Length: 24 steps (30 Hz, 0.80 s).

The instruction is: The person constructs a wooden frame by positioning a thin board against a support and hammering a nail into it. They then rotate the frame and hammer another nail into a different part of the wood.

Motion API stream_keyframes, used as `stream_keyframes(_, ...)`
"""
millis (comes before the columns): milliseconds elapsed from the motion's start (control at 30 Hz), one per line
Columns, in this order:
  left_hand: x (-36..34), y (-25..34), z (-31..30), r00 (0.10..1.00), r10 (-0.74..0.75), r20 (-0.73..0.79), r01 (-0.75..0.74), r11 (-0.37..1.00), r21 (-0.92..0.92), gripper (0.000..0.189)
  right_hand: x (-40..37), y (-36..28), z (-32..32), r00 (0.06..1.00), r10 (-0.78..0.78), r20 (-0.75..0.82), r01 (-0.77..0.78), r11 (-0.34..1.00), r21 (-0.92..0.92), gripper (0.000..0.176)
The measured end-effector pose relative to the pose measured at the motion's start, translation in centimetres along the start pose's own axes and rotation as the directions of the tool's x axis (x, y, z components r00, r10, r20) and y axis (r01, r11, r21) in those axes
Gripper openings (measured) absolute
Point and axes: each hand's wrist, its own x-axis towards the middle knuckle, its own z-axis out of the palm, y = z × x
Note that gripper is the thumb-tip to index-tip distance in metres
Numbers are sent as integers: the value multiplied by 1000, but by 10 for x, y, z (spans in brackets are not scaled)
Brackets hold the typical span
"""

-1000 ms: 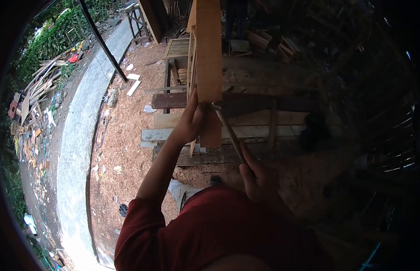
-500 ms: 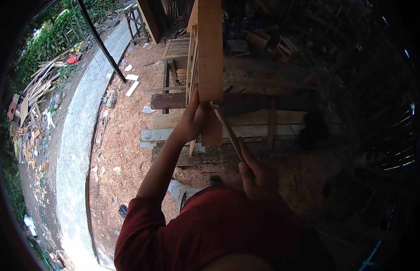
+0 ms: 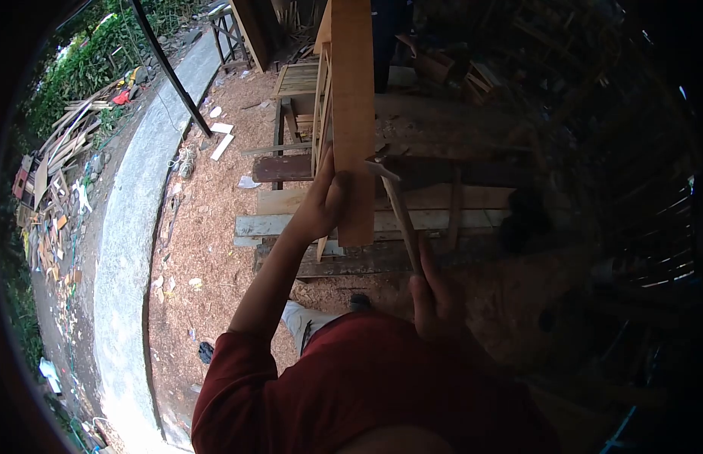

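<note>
Hammer head shifted right, off the thumb

Half a second earlier, the head of the hammer (image 3: 404, 219) was beside my left thumb, over the plank (image 3: 353, 91); by this moment it had moved to the plank's right edge. Touching or just clear, I could not tell. Right hand (image 3: 438, 299) had drifted slightly right with it, fingers wrapped around the lower handle, which slanted up and left.

Left hand (image 3: 323, 198) had kept its place: grasping the plank's left edge, thumb over the near face, one finger pointing up along the side. Other fingers hidden.

Plank ran from the top of my view down to its near end, over boards (image 3: 272, 225) laid crosswise in front of me. A slatted frame (image 3: 321, 113) stood just left of it. Wood shavings (image 3: 215, 265) covered the ground, bordered further left by a pale concrete strip (image 3: 128, 227). Beyond the plank, right side, a co-worker in dark clothing (image 3: 388, 38) showed more clearly than before, one forearm visible. Deep shade to the right; details lost.
</note>
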Motion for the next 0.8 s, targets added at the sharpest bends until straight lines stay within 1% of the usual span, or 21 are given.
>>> stream_keyframes(67, 3, 6, 0, 996, -87, 20, 89, 993, -78, 61, 7, -10, -4, 980, 147, 135, -135, 987, -90, 60)
stream_keyframes(100, 2, 5, 0, 996, -87, 22, 88, 993, -79, 61, 6, -9, -3, 980, 148, 133, -137, 987, -89, 60)
stream_keyframes(167, 1, 1, 1, 1000, -15, -9, 15, 1000, -15, 61, 4, -3, 0, 993, 95, 76, -94, 995, -17, 61)
stream_keyframes(200, 0, -2, 0, 1000, -16, -11, 16, 1000, -14, 61, 3, 1, 2, 992, 94, 79, -93, 996, -16, 61)
stream_keyframes(267, -1, -7, 0, 1000, -17, 10, 17, 999, -41, 61, 0, 6, 4, 993, -114, -43, 112, 992, -51, 61)
stream_keyframes(300, 0, -4, 0, 1000, -16, 12, 17, 999, -42, 61, 1, 2, 3, 993, -113, -45, 110, 993, -52, 61)
stream_keyframes(333, 3, 2, 0, 999, -37, 15, 37, 998, -49, 61, 5, -5, 0, 999, 14, 34, -11, 998, -64, 61)
stream_keyframes(367, 4, 5, 0, 998, -58, 17, 58, 997, -56, 62, 7, -9, -1, 984, 140, 111, -131, 988, -84, 61)
stream_keyframes(400, 2, -1, 1, 998, -56, 18, 57, 997, -56, 62, 6, -8, -2, 984, 140, 110, -131, 988, -85, 61)
stream_keyframes(467, -5, -19, 2, 995, 97, -40, -93, 992, 87, 62, 5, -2, -1, 993, 92, 77, -91, 996, -15, 60)
stream_keyframes(500, -5, -17, 1, 995, 94, -41, -90, 992, 88, 62, 3, 0, 0, 993, 93, 79, -92, 996, -13, 60)
stream_keyframes(567, -3, -8, 1, 1000, 0, -28, 0, 1000, -18, 63, -1, 2, 2, 999, -50, 7, 50, 998, -46, 60)
stream_keyframes(600, -1, -5, 0, 1000, -1, -26, 0, 1000, -19, 63, 0, 1, 1, 999, -48, 6, 48, 998, -46, 60)
stream_keyframes(667, 1, -2, -1, 996, -86, 1, 86, 987, -133, 59, 4, -4, 1, 978, 174, 119, -168, 984, -58, 61)
stream_keyframes(700, 1, -4, 0, 996, -84, -2, 83, 988, -133, 59, 4, -4, 0, 978, 171, 120, -165, 985, -60, 61)
stream_keyframes(767, -3, -10, 0, 999, -6, -35, 5, 1000, -10, 58, 0, -3, -1, 994, 85, 62, -86, 996, 9, 61)
stream_keyframes(800, -4, -13, 0, 999, -9, -32, 8, 1000, -10, 58, -1, -2, 0, 994, 88, 62, -89, 996, 12, 61)
